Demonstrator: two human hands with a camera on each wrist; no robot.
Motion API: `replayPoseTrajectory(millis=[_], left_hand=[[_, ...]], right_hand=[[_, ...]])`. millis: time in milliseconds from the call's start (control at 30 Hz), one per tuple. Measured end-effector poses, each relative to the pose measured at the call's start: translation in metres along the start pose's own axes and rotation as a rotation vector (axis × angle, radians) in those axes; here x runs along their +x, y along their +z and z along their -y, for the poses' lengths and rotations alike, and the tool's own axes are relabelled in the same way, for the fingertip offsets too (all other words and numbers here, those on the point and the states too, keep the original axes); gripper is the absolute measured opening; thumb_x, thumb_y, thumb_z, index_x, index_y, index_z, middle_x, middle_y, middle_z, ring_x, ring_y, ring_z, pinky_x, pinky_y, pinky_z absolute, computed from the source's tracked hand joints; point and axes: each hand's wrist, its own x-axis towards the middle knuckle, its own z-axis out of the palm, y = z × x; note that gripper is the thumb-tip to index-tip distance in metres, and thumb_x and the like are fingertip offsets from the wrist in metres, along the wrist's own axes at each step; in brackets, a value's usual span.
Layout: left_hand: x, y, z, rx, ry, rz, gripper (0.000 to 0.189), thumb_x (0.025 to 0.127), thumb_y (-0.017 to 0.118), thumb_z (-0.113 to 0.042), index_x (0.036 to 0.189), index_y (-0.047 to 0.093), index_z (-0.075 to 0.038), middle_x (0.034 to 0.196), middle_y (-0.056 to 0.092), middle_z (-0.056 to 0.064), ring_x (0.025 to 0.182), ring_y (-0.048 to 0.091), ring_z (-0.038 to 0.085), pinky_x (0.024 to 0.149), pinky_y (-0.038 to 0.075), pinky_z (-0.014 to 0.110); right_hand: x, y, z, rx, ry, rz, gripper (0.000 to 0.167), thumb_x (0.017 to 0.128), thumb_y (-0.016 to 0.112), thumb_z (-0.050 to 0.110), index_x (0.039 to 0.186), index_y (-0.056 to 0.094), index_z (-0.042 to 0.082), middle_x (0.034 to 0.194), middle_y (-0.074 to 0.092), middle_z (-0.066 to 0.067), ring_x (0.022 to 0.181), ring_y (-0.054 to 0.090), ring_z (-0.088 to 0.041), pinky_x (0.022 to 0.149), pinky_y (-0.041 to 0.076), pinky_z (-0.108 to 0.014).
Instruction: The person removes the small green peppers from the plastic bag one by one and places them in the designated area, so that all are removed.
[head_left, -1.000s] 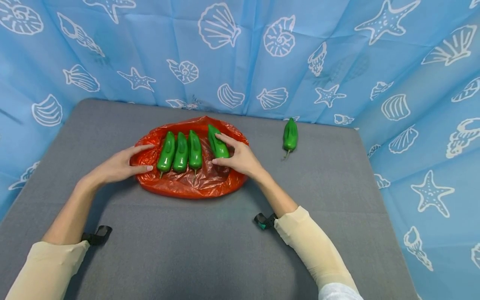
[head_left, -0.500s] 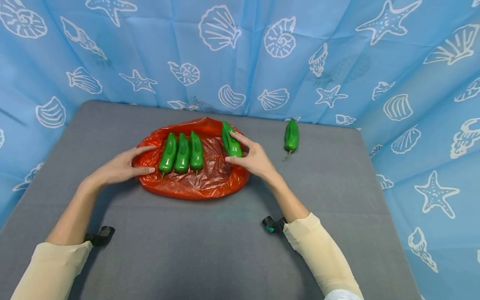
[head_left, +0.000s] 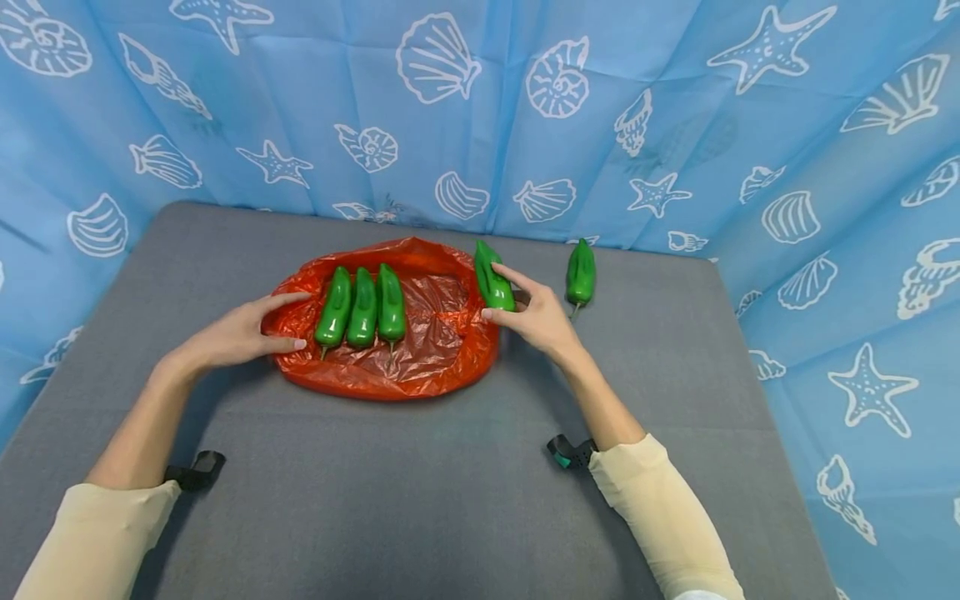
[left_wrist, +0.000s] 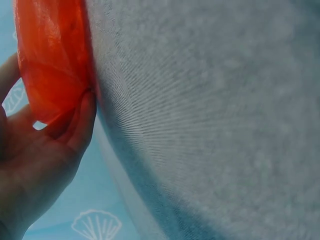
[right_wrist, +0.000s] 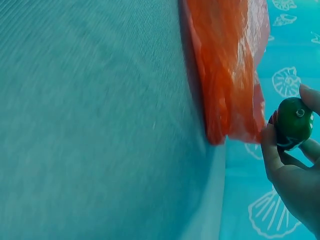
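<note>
A red plastic bag [head_left: 386, 385] lies spread on the grey table, its rim gathered up around a hollow. Three green peppers [head_left: 362, 310] lie side by side in its left half. My left hand [head_left: 236, 333] holds the bag's left rim, thumb and forefinger wide apart over it; the left wrist view shows the red film [left_wrist: 55, 60] between its fingers. Above the bag's right rim, my right hand [head_left: 536, 321] grips another green pepper [head_left: 491, 275] between thumb and fingers. In the right wrist view that pepper [right_wrist: 295, 122] appears end-on, beside the bag's edge.
One more green pepper [head_left: 581, 275] lies on the grey table [head_left: 420, 492] right of the bag, near the back edge. A blue curtain [head_left: 480, 108] with white shells hangs behind the table and along its sides.
My right hand has carried its pepper rightward, from over the bag's inside to its right rim. The left hand keeps its place on the left rim, and the three peppers lie as before.
</note>
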Motion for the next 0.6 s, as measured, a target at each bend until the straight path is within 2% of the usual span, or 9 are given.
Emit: replayPoseTrajectory(millis=[100, 333, 600], left_hand=[[0.001, -0.001, 0.0, 0.002, -0.003, 0.011, 0.079, 0.093, 0.07, -0.036, 0.156, 0.029, -0.01, 0.156, 0.022, 0.034, 0.14, 0.023, 0.054, 0.108, 0.024, 0.07], [0.001, -0.003, -0.001, 0.0, -0.004, 0.023, 0.079, 0.093, 0.07, -0.034, 0.156, 0.029, -0.009, 0.156, 0.021, 0.034, 0.14, 0.023, 0.055, 0.108, 0.023, 0.071], [0.002, -0.004, 0.001, -0.011, 0.0, 0.038, 0.079, 0.093, 0.07, -0.034, 0.156, 0.028, -0.01, 0.156, 0.023, 0.034, 0.14, 0.023, 0.054, 0.108, 0.024, 0.07]], right_hand=[[-0.003, -0.007, -0.001, 0.002, 0.02, -0.016, 0.071, 0.087, 0.079, 0.014, 0.15, 0.046, 0.02, 0.145, 0.05, -0.015, 0.116, 0.061, -0.032, 0.077, 0.053, -0.021], [-0.021, -0.022, 0.029, -0.045, 0.075, -0.042, 0.072, 0.088, 0.075, 0.006, 0.152, 0.041, 0.008, 0.142, 0.051, -0.021, 0.114, 0.061, -0.034, 0.077, 0.051, -0.02], [-0.026, -0.041, 0.028, -0.095, 0.101, -0.093, 0.071, 0.089, 0.073, 0.007, 0.152, 0.04, 0.006, 0.138, 0.051, -0.026, 0.114, 0.059, -0.036, 0.077, 0.051, -0.018]])
